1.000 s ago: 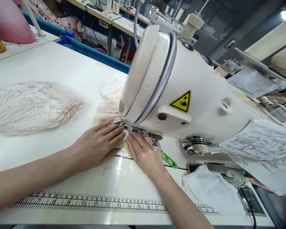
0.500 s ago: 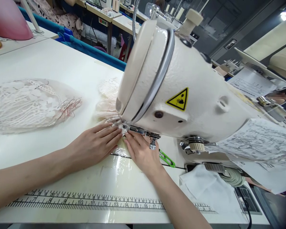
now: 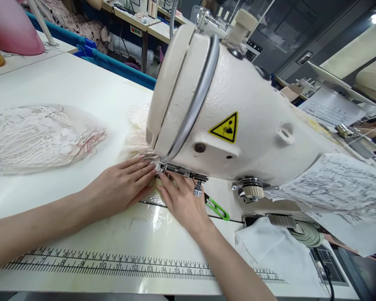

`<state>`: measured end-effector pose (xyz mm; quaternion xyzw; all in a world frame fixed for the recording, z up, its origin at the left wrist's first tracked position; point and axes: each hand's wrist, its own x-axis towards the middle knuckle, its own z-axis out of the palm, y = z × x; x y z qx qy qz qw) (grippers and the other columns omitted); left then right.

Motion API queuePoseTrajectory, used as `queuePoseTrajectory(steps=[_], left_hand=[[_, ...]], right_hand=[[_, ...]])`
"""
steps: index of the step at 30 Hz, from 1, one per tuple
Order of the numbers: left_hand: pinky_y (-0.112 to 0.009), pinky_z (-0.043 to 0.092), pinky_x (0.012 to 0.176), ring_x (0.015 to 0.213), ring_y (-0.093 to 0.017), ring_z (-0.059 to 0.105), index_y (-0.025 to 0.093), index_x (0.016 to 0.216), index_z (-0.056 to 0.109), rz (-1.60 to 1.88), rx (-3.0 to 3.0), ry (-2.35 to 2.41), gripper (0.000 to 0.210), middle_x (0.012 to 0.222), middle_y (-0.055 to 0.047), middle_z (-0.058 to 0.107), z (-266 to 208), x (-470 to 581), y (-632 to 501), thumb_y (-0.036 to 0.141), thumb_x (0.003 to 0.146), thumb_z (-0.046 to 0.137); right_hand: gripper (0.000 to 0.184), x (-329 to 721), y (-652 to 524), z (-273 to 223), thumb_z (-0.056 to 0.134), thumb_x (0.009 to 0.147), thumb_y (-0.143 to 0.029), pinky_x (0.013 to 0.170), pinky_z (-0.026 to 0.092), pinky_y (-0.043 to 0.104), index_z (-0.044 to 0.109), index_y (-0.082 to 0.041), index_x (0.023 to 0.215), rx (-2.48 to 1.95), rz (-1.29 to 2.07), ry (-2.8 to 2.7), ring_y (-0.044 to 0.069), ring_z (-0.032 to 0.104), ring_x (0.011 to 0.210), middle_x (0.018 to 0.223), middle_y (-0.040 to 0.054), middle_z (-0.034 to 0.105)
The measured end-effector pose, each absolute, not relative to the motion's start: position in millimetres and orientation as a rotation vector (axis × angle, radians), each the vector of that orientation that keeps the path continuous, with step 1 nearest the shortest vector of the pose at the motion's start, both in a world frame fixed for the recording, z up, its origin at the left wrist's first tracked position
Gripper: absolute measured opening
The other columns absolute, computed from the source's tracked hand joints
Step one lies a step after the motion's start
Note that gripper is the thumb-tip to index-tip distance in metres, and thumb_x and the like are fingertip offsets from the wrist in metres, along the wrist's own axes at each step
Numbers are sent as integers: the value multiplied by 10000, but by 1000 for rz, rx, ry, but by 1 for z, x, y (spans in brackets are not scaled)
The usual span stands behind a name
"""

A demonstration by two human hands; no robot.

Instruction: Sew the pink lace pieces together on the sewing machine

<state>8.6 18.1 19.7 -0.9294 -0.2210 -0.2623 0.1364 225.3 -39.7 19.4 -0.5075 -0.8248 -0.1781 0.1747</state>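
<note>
The head of a white sewing machine (image 3: 188, 100) stands over the table, its presser foot (image 3: 161, 167) low on pale gathered lace fabric (image 3: 138, 140). My left hand (image 3: 123, 182) lies flat on the fabric to the left of the foot, its fingers stretched out. Just right of the foot, my right hand (image 3: 183, 198) rests palm down with fingers extended; its fingertips are partly hidden beneath the machine's metal parts. Close by that hand lies a green thread snipper (image 3: 217, 207). The needle cannot be made out.
White lace pieces with loose reddish threads (image 3: 40, 138) lie at the left. A printed ruler scale (image 3: 113, 264) runs along the front edge. White cloth (image 3: 275, 246) and patterned paper (image 3: 338, 184) are at the right. A pink object (image 3: 12, 27) stands at the back left.
The view has shifted slightly, so the machine appears a little further left. Both hands keep nearly the same place beside the presser foot.
</note>
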Motion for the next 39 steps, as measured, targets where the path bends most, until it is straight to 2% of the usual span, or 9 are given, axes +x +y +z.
queuePoseTrajectory(steps=[15, 20, 25, 28, 31, 33, 35, 37, 39], left_hand=[[-463, 487, 1192, 1283, -284, 674, 153, 1177, 772, -669, -2808, -803, 399, 1238, -107, 772, 18, 10, 23, 318, 1090, 420], [-468, 475, 1188, 1306, -298, 655, 134, 1223, 753, -642, -2799, -847, 386, 1300, -122, 744, 17, 9, 22, 325, 1092, 444], [-469, 499, 1150, 1302, -296, 651, 133, 1243, 738, -632, -2651, -809, 347, 1307, -115, 741, 20, 10, 17, 323, 1091, 491], [-445, 565, 1060, 1243, -283, 687, 141, 1216, 737, -630, -2516, -836, 291, 1260, -100, 763, 34, 2, 15, 236, 1087, 494], [-447, 625, 923, 1152, -312, 729, 99, 1241, 704, -484, -2388, -1119, 337, 1243, -156, 759, 52, -23, 16, 188, 1086, 418], [-448, 649, 799, 1122, -351, 737, 59, 1297, 653, -352, -2267, -1414, 383, 1288, -213, 727, 59, -47, 17, 240, 1092, 385], [-398, 647, 686, 1114, -353, 741, 71, 1302, 634, -263, -2177, -1647, 400, 1331, -213, 707, 59, -71, 16, 305, 1099, 381], [-380, 655, 729, 1164, -339, 729, 104, 1218, 683, -270, -2163, -1725, 405, 1330, -171, 720, 53, -92, 14, 327, 1109, 363], [-424, 653, 878, 1237, -335, 698, 123, 1159, 729, -365, -2168, -1738, 444, 1318, -133, 735, 47, -107, 10, 324, 1119, 335]], right_hand=[[253, 228, -42, 20, 595, 1076, -336, 938, 481, 366, 715, -246, 1279, -1432, -481, -2360, 198, 707, 974, 1293, 46, 750], [241, 230, -41, 19, 561, 1091, -328, 934, 468, 367, 729, -243, 1242, -1418, -480, -2311, 190, 713, 915, 1273, 29, 763], [179, 231, -39, 19, 567, 1087, -299, 831, 433, 350, 733, -232, 1093, -1368, -467, -2250, 166, 709, 860, 1200, 8, 788], [179, 233, -39, 21, 559, 1084, -274, 783, 410, 334, 711, -213, 1010, -1330, -445, -2246, 160, 702, 836, 1111, 9, 801], [207, 235, -39, 24, 521, 1099, -268, 769, 403, 331, 700, -202, 1019, -1296, -452, -2233, 156, 704, 811, 1051, 13, 806], [212, 237, -38, 24, 506, 1106, -267, 776, 406, 338, 703, -201, 1063, -1276, -473, -2225, 157, 706, 793, 1072, 12, 808], [214, 238, -36, 24, 507, 1108, -269, 778, 411, 343, 708, -196, 1109, -1253, -495, -2214, 158, 709, 777, 1107, 16, 809], [223, 238, -35, 24, 509, 1108, -270, 758, 410, 346, 717, -190, 1123, -1229, -515, -2212, 157, 713, 761, 1124, 22, 809], [233, 238, -34, 25, 512, 1106, -267, 737, 409, 346, 730, -186, 1104, -1201, -530, -2214, 157, 716, 754, 1120, 25, 810]])
